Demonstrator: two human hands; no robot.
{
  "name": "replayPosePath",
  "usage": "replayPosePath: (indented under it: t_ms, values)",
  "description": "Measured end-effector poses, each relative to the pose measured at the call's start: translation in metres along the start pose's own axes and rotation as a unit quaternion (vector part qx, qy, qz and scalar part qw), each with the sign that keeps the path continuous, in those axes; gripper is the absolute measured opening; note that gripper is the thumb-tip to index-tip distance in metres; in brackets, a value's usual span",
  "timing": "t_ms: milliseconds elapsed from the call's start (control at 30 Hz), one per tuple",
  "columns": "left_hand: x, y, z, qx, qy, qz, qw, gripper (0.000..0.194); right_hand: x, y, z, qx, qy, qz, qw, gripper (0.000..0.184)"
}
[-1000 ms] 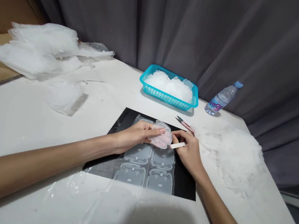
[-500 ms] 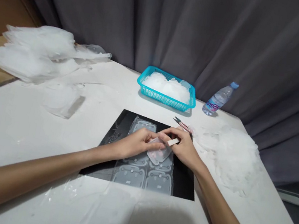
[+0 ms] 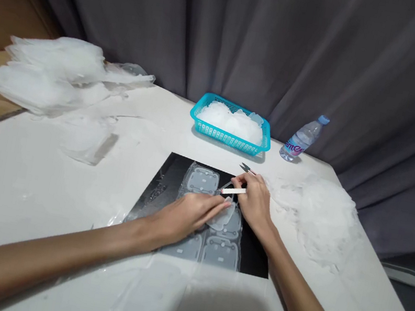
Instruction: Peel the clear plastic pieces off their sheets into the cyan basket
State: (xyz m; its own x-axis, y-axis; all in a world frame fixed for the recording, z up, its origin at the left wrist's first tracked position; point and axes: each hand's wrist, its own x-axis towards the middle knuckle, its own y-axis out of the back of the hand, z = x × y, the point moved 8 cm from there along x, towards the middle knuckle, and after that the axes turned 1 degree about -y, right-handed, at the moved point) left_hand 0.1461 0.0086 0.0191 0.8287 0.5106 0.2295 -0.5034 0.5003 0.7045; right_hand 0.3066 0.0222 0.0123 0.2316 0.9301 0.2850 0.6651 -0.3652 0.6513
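Note:
A clear sheet of translucent rounded-square plastic pieces (image 3: 203,180) lies over a black mat (image 3: 254,253). My left hand (image 3: 190,213) is closed, its thumb and fingers pinching the upper edge of one loose translucent plastic piece (image 3: 222,220) above the sheet. Close by on the right, my right hand (image 3: 255,198) is closed on a flat white stick (image 3: 234,191) that points left. Its fingertips also seem to pinch a thin clear strip beside the piece. Scissors-like snips (image 3: 245,168) lie just beyond the right hand, their handles mostly covered.
A turquoise basket (image 3: 229,140) full of translucent pieces stands at the back, with a water bottle (image 3: 300,142) right of it. Piles of clear plastic sheets (image 3: 56,61) lie at the left. Crumpled plastic scraps (image 3: 324,217) spread over the right side of the white table (image 3: 23,209).
My left hand has moved slightly down, its fingers straighter now. My right hand has turned, so the white stick points left and shows at greater length. A gap has opened between the hands.

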Motion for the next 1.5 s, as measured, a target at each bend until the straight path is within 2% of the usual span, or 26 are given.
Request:
replayPosePath:
  t_ms: [100,200,267,333,500,700,800,933,1000,1067,1133,1200,1233,1267,1300,1367,1433,1500]
  values:
    - [0.003,0.007,-0.010,-0.060,0.054,-0.007,0.997,0.042,-0.002,0.010,-0.007,0.024,0.012,-0.049,0.998,0.033]
    - [0.004,0.013,-0.013,-0.091,0.068,0.008,0.993,0.041,-0.011,0.017,-0.015,0.065,0.008,-0.138,0.988,0.046]
    - [0.002,0.013,-0.014,-0.099,0.068,0.019,0.993,0.038,-0.021,0.014,-0.019,0.107,-0.004,-0.217,0.970,0.042]
    - [-0.001,0.014,-0.013,-0.093,0.061,0.036,0.993,0.034,-0.028,0.013,-0.020,0.153,-0.028,-0.258,0.954,0.032]
    - [-0.005,0.018,-0.005,-0.080,0.008,0.073,0.994,0.025,-0.027,0.020,-0.019,0.228,-0.067,-0.243,0.940,0.024]
    - [-0.009,0.021,0.004,-0.070,-0.053,0.110,0.990,0.015,-0.032,0.016,-0.016,0.218,-0.080,-0.272,0.934,0.025]
    - [-0.006,0.022,0.000,-0.086,-0.025,0.109,0.990,0.016,-0.033,0.015,-0.017,0.224,-0.075,-0.268,0.934,0.025]
    - [0.004,0.019,-0.009,-0.135,0.039,0.062,0.988,0.023,-0.035,0.012,-0.026,0.256,-0.068,-0.277,0.924,0.025]
    - [0.006,0.019,-0.012,-0.153,0.053,0.055,0.985,0.027,-0.036,0.009,-0.027,0.250,-0.063,-0.267,0.929,0.026]
    - [0.005,0.019,-0.010,-0.135,0.035,0.070,0.988,0.030,-0.033,0.008,-0.020,0.189,-0.051,-0.223,0.955,0.027]
    - [0.000,0.017,0.002,-0.083,-0.040,0.082,0.992,0.030,-0.028,0.009,-0.008,0.094,-0.039,-0.144,0.984,0.025]
    - [-0.008,0.011,0.018,-0.032,-0.134,0.079,0.987,0.026,-0.022,0.013,0.005,0.021,-0.041,-0.059,0.997,0.018]
    - [-0.011,0.009,0.023,-0.023,-0.159,0.074,0.984,0.023,-0.019,0.016,0.010,-0.003,-0.045,-0.025,0.999,0.015]
    - [-0.011,0.008,0.022,-0.028,-0.154,0.069,0.985,0.022,-0.016,0.018,0.015,-0.018,-0.050,-0.003,0.999,0.014]
    - [-0.009,0.008,0.018,-0.047,-0.123,0.065,0.989,0.021,-0.014,0.022,0.018,-0.033,-0.051,0.012,0.998,0.013]
    - [-0.003,0.011,0.003,-0.115,-0.024,0.059,0.991,0.022,-0.010,0.029,0.020,-0.051,-0.048,0.022,0.997,0.012]
    - [0.003,0.013,-0.010,-0.202,0.054,0.047,0.977,0.025,-0.010,0.036,0.020,-0.055,-0.041,0.019,0.997,0.014]
    - [0.008,0.012,-0.016,-0.277,0.097,0.041,0.955,0.026,-0.013,0.041,0.020,-0.051,-0.036,0.011,0.998,0.018]
